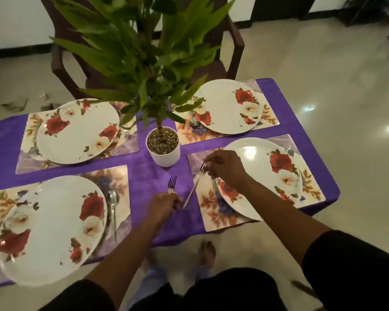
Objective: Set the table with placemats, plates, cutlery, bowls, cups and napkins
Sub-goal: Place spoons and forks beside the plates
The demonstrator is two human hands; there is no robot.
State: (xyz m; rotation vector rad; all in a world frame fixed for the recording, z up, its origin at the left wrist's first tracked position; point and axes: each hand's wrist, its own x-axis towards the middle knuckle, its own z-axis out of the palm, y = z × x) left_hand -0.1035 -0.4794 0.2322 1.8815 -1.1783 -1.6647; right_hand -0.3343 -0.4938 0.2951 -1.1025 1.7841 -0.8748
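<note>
Left hand [165,204], grip closed round a fork [172,182]; right hand [225,167], grip pinching another fork [194,187] beside the near right plate [256,176]; four plates on placemats.

A solid purple cloth [148,182] covers the bench. At its centre stands a plain white round pot [164,153] topped with brown-grey pebbles, holding a plant with bright green blade leaves [135,55]. Around the pot lie four rectangular placemats [213,212] printed in lilac marbling with orange-brown leaves and blue blooms. On each sits a round white plate [247,153] patterned with red and cream roses and small olive leaves. Left of the pot, nearer the person, a silver spoon [113,203] shines. The forks [172,182] are silver too. The sleeves [350,265] are black, the floor [323,75] is glossy cream, and the chair [234,41] beyond the pot is dark brown.
</note>
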